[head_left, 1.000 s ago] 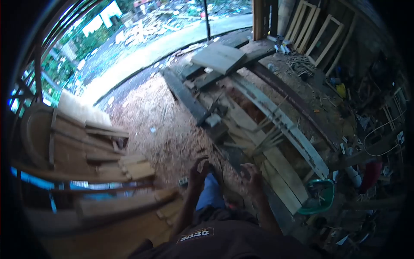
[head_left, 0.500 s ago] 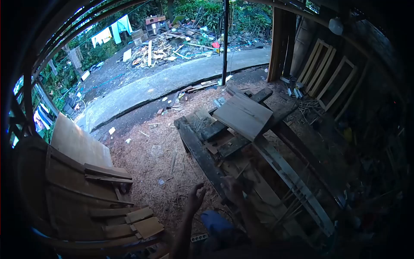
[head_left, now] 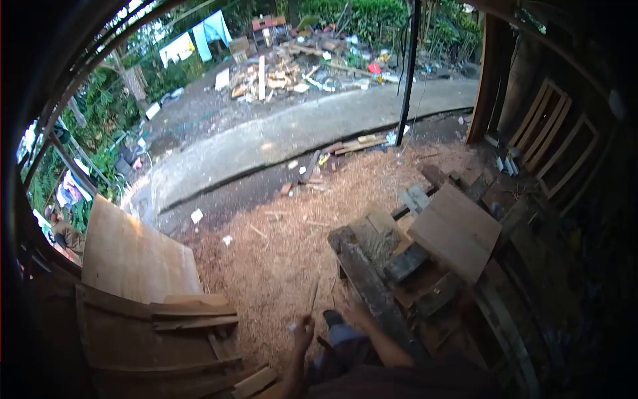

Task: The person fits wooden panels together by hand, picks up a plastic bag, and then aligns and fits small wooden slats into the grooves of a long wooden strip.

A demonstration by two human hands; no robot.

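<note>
My left hand [head_left: 304,328] is raised low in the view, above the sawdust-covered ground [head_left: 279,253]. Its fingers look curled and nothing shows in it. My right hand [head_left: 355,311] reaches forward beside my knee in blue jeans [head_left: 340,336], close to the near end of a long dark beam [head_left: 372,286]. That hand is blurred, so I cannot tell its grip. Beyond the beam, a pale wide board [head_left: 455,229] lies tilted on a pile of dark offcuts [head_left: 405,263].
A plywood sheet [head_left: 133,256] and stacked planks [head_left: 189,312] stand at the left. A concrete path [head_left: 286,133] curves past the sawdust, a dark post [head_left: 407,66] rising beside it. Wooden frames [head_left: 558,153] lean at the right. Rubble [head_left: 286,66] and hanging laundry [head_left: 199,36] lie beyond.
The view has swung up and left, showing more path and yard. Both hands have dropped toward the bottom edge; the left hand's spread fingers have curled in.
</note>
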